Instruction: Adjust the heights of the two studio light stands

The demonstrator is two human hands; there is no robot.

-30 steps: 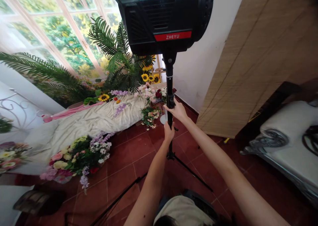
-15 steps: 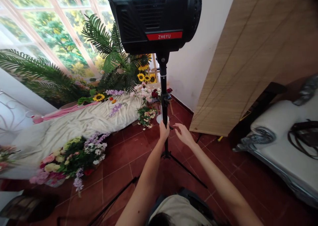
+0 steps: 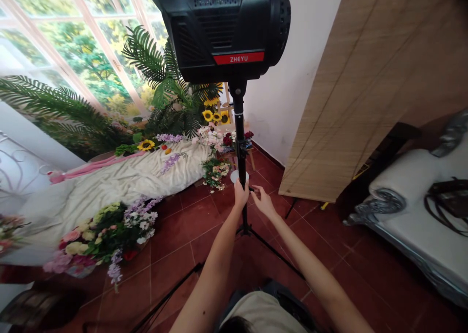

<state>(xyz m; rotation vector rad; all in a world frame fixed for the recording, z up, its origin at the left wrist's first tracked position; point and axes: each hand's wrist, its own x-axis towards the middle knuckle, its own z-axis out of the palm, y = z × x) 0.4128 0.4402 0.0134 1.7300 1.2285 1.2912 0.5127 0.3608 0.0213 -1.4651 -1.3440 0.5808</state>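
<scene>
A black studio light [image 3: 223,35] with a red label sits on top of a black light stand [image 3: 240,128]. My left hand [image 3: 241,194] is wrapped round the stand's pole below its middle. Just to the right, my right hand [image 3: 263,200] has its thumb and fingers closed on a small black knob [image 3: 251,189] that sticks out from the pole. The fingers partly cover the knob. Below my hands, the stand's legs [image 3: 274,250] spread over the red tiled floor.
Artificial flowers [image 3: 98,235] and a cream cloth [image 3: 120,179] lie to the left, with palm leaves [image 3: 146,55] behind. A hanging bamboo blind [image 3: 314,128] and a white sofa [image 3: 413,216] stand to the right. Another black pole [image 3: 164,299] crosses the floor at lower left.
My right hand has moved left and closed on the knob; its fingers were apart before. The light has shifted slightly left and down in view. My left hand stays on the pole.
</scene>
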